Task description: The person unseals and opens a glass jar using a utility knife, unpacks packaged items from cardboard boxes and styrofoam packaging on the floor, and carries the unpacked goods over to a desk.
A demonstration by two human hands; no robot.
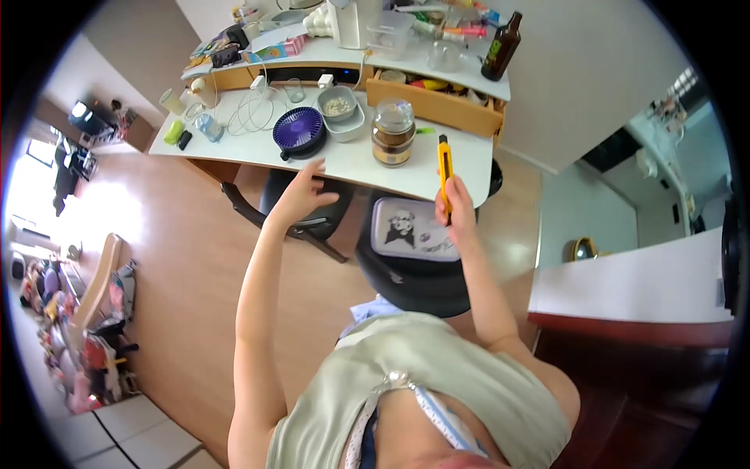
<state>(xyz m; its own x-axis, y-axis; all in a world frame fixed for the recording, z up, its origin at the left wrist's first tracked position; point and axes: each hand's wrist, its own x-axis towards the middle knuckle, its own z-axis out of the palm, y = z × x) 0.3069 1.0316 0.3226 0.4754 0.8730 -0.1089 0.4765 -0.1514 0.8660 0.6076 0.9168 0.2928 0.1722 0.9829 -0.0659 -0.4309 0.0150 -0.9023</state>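
A slim yellow-and-black utility knife (445, 164) stands nearly upright in the right hand (459, 205), whose fingers are closed around its lower part, to the right of and nearer the person than the round clear jar with brown contents (393, 144). The left hand (301, 195) holds nothing, its fingers loosely spread, left of and nearer than the jar; I cannot tell whether its fingertips touch the white table (422, 178). Left of the jar sits a round purple-and-black fan (299, 131), and between them, slightly farther back, a grey bowl of small pale pieces (337, 108). Behind and right of the jar are an open light-wood drawer (437, 105) and, beyond it, a dark brown glass bottle (502, 48).
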